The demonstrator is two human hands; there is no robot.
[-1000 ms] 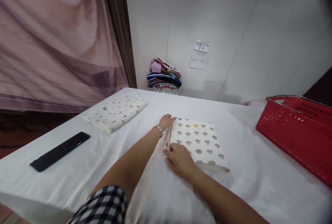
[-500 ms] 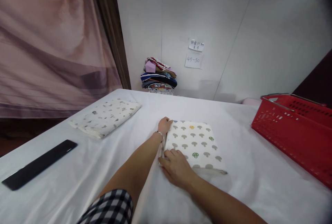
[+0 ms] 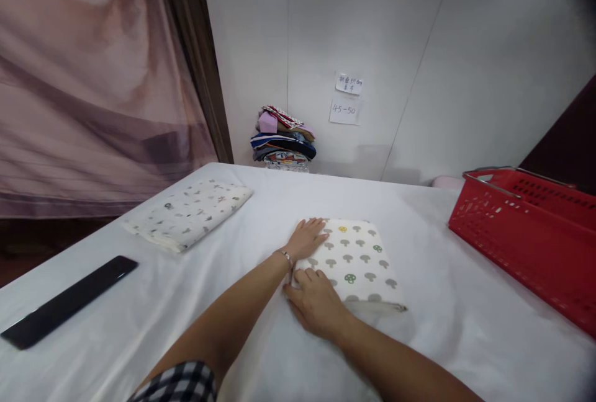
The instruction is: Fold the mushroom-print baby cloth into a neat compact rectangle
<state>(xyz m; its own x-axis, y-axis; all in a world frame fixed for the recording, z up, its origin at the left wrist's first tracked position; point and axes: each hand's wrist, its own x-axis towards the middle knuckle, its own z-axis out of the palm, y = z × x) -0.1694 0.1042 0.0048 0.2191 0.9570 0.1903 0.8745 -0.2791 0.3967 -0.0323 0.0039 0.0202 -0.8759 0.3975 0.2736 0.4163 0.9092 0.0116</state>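
A folded white cloth [image 3: 358, 259] printed with grey, green and yellow mushrooms lies in front of me. My left hand [image 3: 306, 238], a bracelet at its wrist, rests flat on the cloth's far left part with its fingers spread. At the near left corner is my right hand [image 3: 314, 299], its fingers curled over the edge and pinching the cloth. Part of the cloth's left side is hidden beneath both hands.
Another folded white cloth [image 3: 190, 213] with small prints lies at the left. Nearer me is a flat black panel [image 3: 69, 299]. A red basket [image 3: 521, 234] stands on the right of the white-covered table [image 3: 223, 303]. Beyond it, folded fabrics [image 3: 283, 138] are stacked by the wall.
My left hand has let go of the far left corner and now lies flat on top of the cloth, fingers spread. My right hand stays at the near corner.
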